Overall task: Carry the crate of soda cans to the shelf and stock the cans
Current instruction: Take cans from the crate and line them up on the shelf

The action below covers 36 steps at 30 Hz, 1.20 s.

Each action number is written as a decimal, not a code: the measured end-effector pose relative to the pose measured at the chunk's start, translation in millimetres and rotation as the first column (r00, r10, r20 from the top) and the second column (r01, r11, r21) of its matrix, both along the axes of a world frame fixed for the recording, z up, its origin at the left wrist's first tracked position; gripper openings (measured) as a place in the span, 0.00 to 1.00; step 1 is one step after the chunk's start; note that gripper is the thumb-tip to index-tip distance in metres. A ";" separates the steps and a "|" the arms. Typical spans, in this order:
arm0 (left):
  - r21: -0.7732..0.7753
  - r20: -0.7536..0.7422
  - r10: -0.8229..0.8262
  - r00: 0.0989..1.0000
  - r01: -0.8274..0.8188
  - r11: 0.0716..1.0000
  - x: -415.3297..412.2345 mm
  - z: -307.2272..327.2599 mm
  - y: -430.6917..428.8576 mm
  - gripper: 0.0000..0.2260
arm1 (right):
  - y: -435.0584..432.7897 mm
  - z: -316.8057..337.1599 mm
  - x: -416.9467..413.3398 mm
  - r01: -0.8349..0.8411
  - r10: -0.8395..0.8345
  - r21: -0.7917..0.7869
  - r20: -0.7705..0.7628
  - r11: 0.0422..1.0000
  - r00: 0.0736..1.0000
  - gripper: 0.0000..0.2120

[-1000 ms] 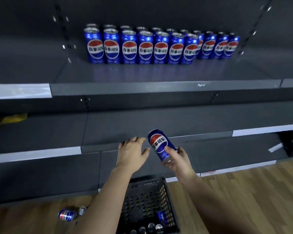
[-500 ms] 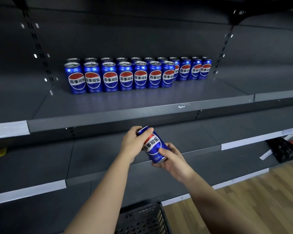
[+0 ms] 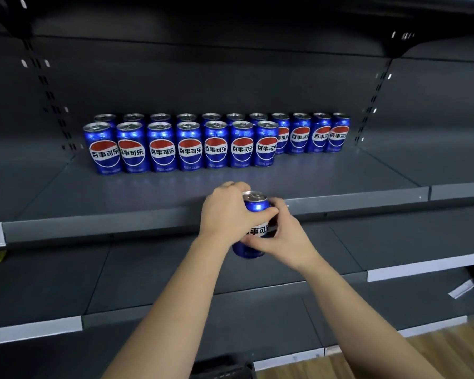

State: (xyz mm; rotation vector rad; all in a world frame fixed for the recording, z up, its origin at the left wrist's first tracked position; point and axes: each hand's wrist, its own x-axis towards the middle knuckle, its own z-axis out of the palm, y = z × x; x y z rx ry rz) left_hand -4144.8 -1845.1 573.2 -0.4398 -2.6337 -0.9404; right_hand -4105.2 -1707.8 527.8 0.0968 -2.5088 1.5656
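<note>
Holding the blue metal soda can (image 3: 253,207) upright mid-frame, with left hand (image 3: 227,212) and right hand (image 3: 282,239) fingers curled round it, set it softly beside the upright blue cans (image 3: 189,149) on the grey metal shelf (image 3: 340,173).

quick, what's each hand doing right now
Left hand: gripping the soda can.
Right hand: gripping the same can.

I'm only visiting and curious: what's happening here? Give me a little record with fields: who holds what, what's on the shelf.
held can: blue soda can, nearly upright, level with the shelf edge
left hand: grips its upper part
right hand: holds its lower side
shelf: dark grey, cans standing at its back
front row: seven cans
back row: eleven cans
gap: right of the front row
</note>
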 end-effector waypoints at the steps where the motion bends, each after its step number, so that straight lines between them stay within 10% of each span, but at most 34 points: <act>1: -0.014 -0.012 0.008 1.000 -0.008 1.000 -3.2 3.5 6.9 0.24 | 3.0 2.5 -4.9 0.019 -0.019 0.013 -0.014 1.000 1.000 0.31; 16: 0.166 -0.065 -0.067 0.996 0.077 0.983 -54.7 38.4 66.1 0.22 | 80.9 56.8 -60.4 0.046 -0.043 0.011 -0.182 0.999 0.982 0.33; 22: 0.032 0.132 0.033 0.991 -0.037 0.999 -80.3 -1.9 77.0 0.25 | 117.8 52.2 -83.1 0.082 -0.079 0.009 -0.179 0.997 0.981 0.35; 26: -0.252 0.051 0.158 0.986 -0.141 0.957 -89.8 -25.5 81.3 0.24 | 137.5 47.7 -95.5 0.125 -0.131 -0.043 -0.166 0.991 0.977 0.34; 36: -0.317 0.013 0.213 0.977 -0.198 0.927 -90.6 -30.7 84.8 0.23 | 153.3 38.3 -125.1 0.128 -0.129 -0.017 -0.151 0.992 0.980 0.38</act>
